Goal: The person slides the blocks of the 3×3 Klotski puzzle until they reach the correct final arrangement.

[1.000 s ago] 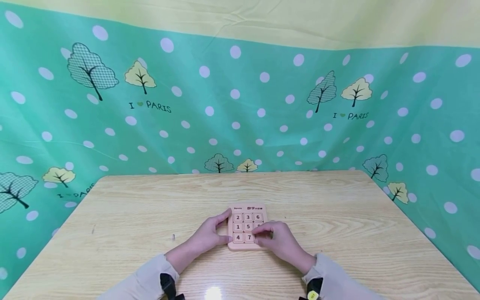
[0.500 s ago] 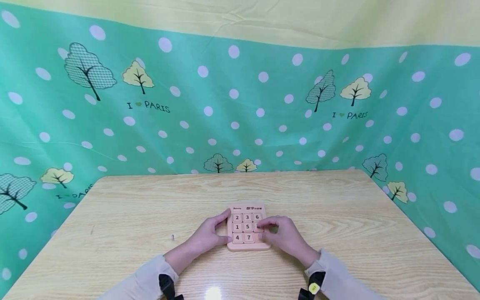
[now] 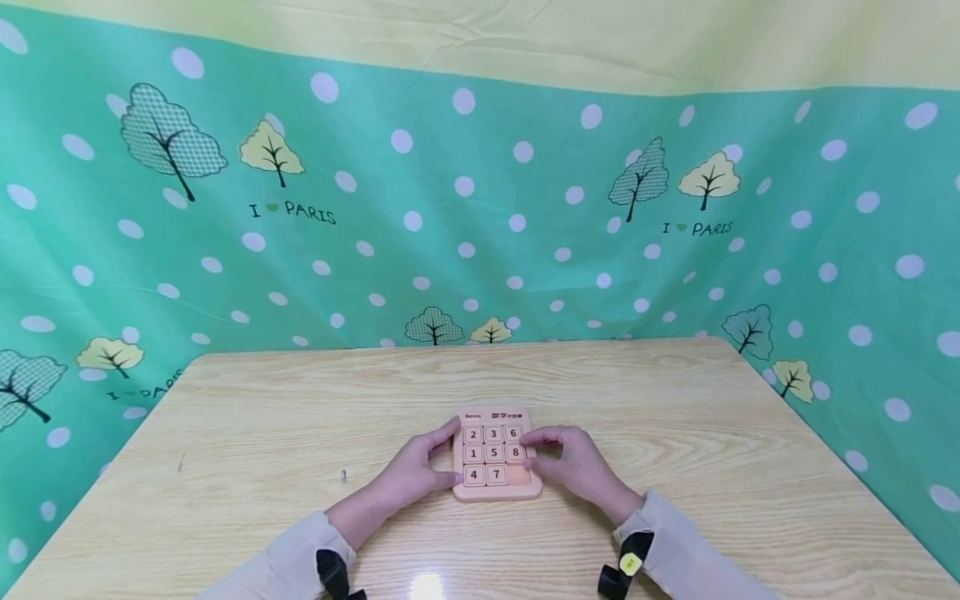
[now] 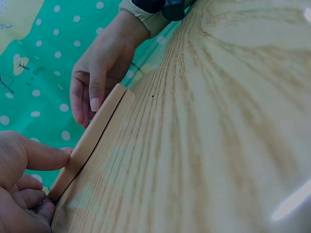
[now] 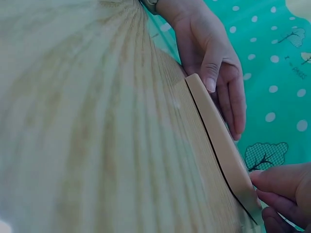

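A pink sliding number puzzle (image 3: 497,495) lies flat on the table, seen from above in the head view and edge-on in both wrist views. Its tiles read 2 3 6, 1 5 8 and 4 7, with the bottom right slot bare. My left hand (image 3: 416,469) holds the board's left side, index finger at the upper corner and thumb by the lower one. At the right side is my right hand (image 3: 573,467), thumb and index finger apart and loosely bent, their tips over the board's edge beside tiles 6 and 8. Nothing is pinched between them.
The wood-grain table (image 3: 300,408) carries a small dark mark (image 3: 343,476) left of the puzzle. A green dotted curtain (image 3: 450,208) hangs behind and at the sides. Each wrist wears a black camera strap (image 3: 633,550).
My right hand has drawn back from the lower right tiles to the board's right edge, uncovering the 8 and the bare slot. My left hand has stayed on the left side.
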A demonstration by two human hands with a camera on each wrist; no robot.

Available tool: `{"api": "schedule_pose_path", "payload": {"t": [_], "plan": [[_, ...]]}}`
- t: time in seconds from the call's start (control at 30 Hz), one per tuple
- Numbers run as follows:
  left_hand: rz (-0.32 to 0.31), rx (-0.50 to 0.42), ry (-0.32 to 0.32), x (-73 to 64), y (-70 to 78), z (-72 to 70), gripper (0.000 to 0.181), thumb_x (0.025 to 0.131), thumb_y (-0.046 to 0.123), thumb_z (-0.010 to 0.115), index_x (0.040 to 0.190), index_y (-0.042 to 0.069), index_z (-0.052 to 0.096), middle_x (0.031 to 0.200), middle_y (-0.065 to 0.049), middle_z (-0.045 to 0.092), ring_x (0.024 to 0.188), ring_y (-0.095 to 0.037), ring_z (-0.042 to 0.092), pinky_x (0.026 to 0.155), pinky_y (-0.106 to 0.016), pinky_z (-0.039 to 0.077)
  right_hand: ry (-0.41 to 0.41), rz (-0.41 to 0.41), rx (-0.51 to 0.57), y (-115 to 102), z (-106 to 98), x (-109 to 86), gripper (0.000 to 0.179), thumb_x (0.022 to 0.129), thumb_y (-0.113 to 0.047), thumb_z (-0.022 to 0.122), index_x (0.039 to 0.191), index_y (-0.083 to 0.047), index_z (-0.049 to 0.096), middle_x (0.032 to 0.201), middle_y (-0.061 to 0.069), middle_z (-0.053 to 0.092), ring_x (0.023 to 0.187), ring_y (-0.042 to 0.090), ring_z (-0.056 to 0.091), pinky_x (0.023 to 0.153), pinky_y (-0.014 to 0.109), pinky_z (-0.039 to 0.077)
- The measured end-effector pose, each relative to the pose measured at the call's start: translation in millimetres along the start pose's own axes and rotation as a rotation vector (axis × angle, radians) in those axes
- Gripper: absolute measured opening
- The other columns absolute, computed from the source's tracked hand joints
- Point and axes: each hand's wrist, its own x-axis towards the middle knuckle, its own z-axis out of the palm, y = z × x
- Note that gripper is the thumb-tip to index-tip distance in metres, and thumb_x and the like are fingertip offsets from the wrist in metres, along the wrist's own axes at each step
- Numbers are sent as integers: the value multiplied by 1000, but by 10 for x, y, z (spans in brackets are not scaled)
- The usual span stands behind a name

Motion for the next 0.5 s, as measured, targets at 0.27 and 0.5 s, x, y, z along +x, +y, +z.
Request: {"api": "schedule_pose_path", "payload": {"t": [0.27,0.5], "plan": [[-1,8,6,5,0,0,81,76,2,74,144,-3,30,150,-18,29,138,-33,28,113,-43,21,-40,-8,23,29,-21,3,24,78,-14,76,101,-13,71,105,3,69,104,22,61,93,41,49],[5,-14,8,9,6,15,81,76,1,74,144,-4,30,150,-19,29,138,-33,28,113,-43,21,-89,-8,63,46,-76,8,22,78,-16,75,100,-13,72,105,3,69,102,22,62,92,40,50]]}}
